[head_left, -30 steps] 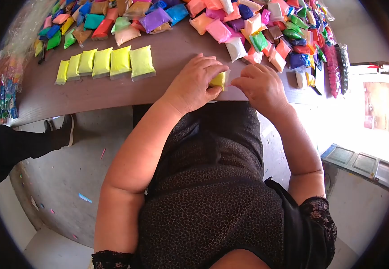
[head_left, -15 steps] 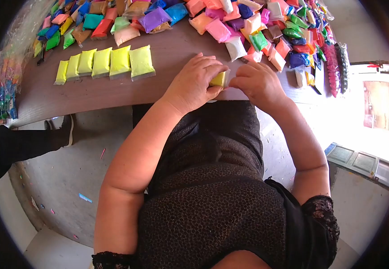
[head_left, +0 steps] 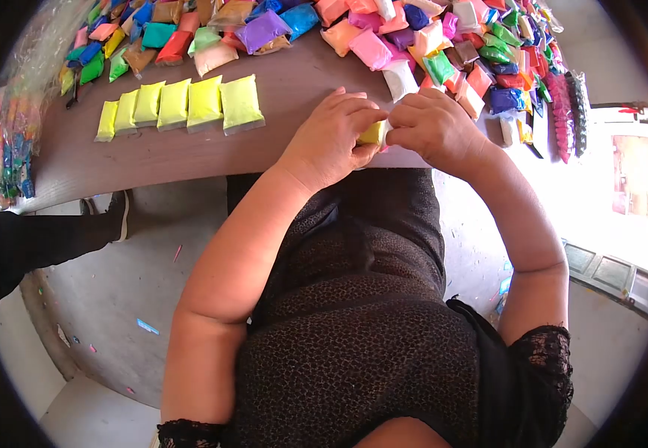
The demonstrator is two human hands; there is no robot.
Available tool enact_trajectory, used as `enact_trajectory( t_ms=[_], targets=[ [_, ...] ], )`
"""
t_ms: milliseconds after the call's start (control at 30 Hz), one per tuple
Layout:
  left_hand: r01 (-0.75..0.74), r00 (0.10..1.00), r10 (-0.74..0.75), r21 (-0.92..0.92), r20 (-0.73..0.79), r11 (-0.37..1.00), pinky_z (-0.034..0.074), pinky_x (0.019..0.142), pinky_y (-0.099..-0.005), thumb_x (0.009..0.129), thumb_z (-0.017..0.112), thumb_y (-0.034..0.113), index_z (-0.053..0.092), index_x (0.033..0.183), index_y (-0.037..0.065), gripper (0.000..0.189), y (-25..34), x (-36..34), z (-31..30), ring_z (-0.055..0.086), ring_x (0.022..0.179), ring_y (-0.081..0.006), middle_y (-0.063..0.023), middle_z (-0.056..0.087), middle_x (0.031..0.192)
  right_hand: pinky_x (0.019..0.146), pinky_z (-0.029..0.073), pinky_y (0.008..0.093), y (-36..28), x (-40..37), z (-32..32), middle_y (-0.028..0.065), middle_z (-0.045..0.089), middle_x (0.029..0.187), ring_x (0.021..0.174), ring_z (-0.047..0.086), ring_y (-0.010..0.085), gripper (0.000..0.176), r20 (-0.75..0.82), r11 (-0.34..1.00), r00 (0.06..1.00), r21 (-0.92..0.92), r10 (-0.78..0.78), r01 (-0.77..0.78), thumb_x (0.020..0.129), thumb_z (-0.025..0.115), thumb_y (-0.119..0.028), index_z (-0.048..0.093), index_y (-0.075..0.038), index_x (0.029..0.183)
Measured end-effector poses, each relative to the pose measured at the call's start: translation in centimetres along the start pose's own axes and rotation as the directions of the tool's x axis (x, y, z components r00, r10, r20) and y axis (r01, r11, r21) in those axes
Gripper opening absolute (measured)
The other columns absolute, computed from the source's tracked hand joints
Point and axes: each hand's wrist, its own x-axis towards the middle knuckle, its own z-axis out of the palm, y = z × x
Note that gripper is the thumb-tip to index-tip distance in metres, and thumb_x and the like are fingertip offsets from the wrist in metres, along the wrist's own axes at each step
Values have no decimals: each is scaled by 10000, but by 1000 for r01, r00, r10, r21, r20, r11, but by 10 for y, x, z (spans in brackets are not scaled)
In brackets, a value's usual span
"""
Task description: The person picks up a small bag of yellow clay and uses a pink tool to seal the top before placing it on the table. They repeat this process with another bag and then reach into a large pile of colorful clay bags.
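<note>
A yellow packet [head_left: 373,134] was held between the left hand [head_left: 329,140] and the right hand [head_left: 431,127], both closed on it. Five yellow packets [head_left: 182,106] were laid in a row on the table [head_left: 189,153].

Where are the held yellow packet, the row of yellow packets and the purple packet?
held yellow packet [head_left: 373,134], head view, its visible yellow face.
row of yellow packets [head_left: 174,103], head view, a middle packet.
purple packet [head_left: 263,30], head view, its centre.

Reaches toward 12 o'clock with both bare forearms, elbows bent. Curls the left hand [head_left: 329,138] knuckles-up, fingers [head_left: 355,106] closed. Presses the right hand [head_left: 432,127] against it from 3 o'clock (fingertips meeting, wrists well apart), likewise clenched.
</note>
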Motion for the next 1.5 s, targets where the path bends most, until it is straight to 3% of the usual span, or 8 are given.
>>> enact_trajectory(
  t_ms=[67,533,633,800,1033,1200,1300,1500],
  targets=[
    [18,1000,-18,8,-5,1000,353,1118,-461,790,725,164,630,1167,101,393,1,0,0,545,1211,-284,-64,628,1168,773,458,350,2,0,1,-8,579,837,876,599,199,104,1,1000,1000,5,-11,11,689,649,-128,651,-127,792],
    [-13,1000,13,10,9,1000,375,1103,-491,763,753,153,619,1189,126,448,-1,-1,1,550,1204,-303,-85,617,1181,758,459,356,2,-7,-6,-5,596,863,879,593,207,63,52,999,998,-19,-27,28,724,637,-138,657,-155,780],
    [-17,1000,17,8,13,1000,374,1104,-491,764,748,145,622,1192,129,447,-1,0,0,550,1204,-303,-76,618,1184,750,466,348,3,-13,-8,7,588,840,839,598,207,105,-56,1000,998,9,-11,12,686,659,-100,657,-137,784],
    [-17,1000,17,-3,2,1000,373,1105,-490,769,741,139,623,1192,123,439,-1,0,0,550,1204,-305,-67,620,1184,728,478,370,4,-28,-1,-5,619,855,868,627,212,111,-67,982,982,-53,178,-182,718,641,-124,693,-170,804],
    [-20,1000,20,13,1,1000,372,1104,-488,775,738,143,616,1192,115,435,1,-1,-1,550,1204,-307,-74,619,1184,760,492,379,-6,-29,0,32,621,865,849,619,242,122,-116,966,960,-20,254,-258,753,677,-77,713,-129,857],
    [-19,1000,19,19,7,1000,371,1103,-486,775,744,151,589,1213,118,465,4,-1,-3,546,1206,-309,-82,611,1195,757,497,380,-21,-28,-4,37,628,854,848,619,244,92,-151,906,897,-21,416,-424,766,733,-102,742,-118,856],
    [-39,999,38,53,12,998,372,1103,-483,772,752,159,579,1219,123,481,4,-1,-2,543,1207,-311,-85,606,1201,678,486,397,-23,-28,4,28,608,814,776,615,249,70,-213,923,900,21,380,-385,749,705,-120,712,-131,817],
    [-32,999,32,43,-10,999,376,1098,-483,777,749,164,598,1202,129,453,3,-2,0,541,1204,-313,-76,604,1193,677,496,396,-24,-27,7,30,607,816,774,617,261,90,-209,929,909,-4,360,-369,754,684,-100,705,-136,833]
  ],
)
